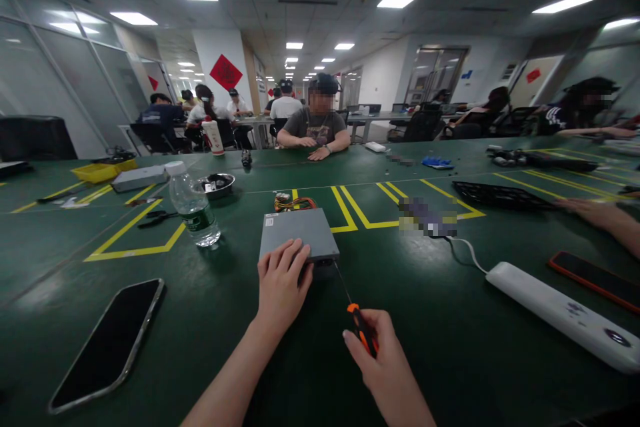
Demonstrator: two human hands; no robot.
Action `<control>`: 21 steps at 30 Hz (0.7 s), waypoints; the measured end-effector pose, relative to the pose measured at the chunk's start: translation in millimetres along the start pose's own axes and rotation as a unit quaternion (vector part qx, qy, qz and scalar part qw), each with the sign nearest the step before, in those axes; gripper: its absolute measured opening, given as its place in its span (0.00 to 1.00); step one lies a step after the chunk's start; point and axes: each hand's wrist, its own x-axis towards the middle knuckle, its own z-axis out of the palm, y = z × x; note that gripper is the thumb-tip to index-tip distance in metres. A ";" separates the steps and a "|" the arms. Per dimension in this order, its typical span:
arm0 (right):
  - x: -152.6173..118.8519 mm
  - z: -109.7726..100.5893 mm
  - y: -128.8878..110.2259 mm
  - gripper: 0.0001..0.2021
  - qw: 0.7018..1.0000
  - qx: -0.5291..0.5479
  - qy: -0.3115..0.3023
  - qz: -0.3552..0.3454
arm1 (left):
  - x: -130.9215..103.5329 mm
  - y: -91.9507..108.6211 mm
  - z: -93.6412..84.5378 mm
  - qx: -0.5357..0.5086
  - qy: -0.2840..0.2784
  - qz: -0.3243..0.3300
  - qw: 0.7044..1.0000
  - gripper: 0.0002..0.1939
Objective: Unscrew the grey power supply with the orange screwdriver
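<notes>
A grey metal computer power supply [305, 223] lies on the green table in front of me, with a bundle of coloured cables [297, 203] behind it. My left hand [285, 273] holds its near left part, fingers over the top and thumb by the front side. In my right hand [383, 353] is a screwdriver [361, 325] with an orange and black handle. Its thin shaft points up and left, the tip at the front side near the right corner. Whether the tip sits in a screw is too small to tell.
A water bottle [194, 207] and a metal bowl [217, 185] stand to the left, a phone [110, 340] nearer me. A white power strip [560, 313] and an orange-edged phone [600, 277] lie right. Another person's hand [595, 213] touches a black panel [500, 197]. Someone sits opposite.
</notes>
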 end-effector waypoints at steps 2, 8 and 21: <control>0.6 -3.8 1.3 0.11 0.994 -0.082 0.022 -0.072 | 0.2 -0.4 -0.1 0.000 0.002 0.001 1.000 0.14; -1.3 -2.6 -6.5 0.17 0.998 0.007 -0.060 0.009 | 0.9 0.0 -1.1 0.003 0.006 0.001 1.000 0.14; -5.1 0.1 -4.1 0.12 0.977 -0.154 0.049 -0.137 | 0.2 0.4 -2.0 0.006 -0.005 0.006 1.000 0.14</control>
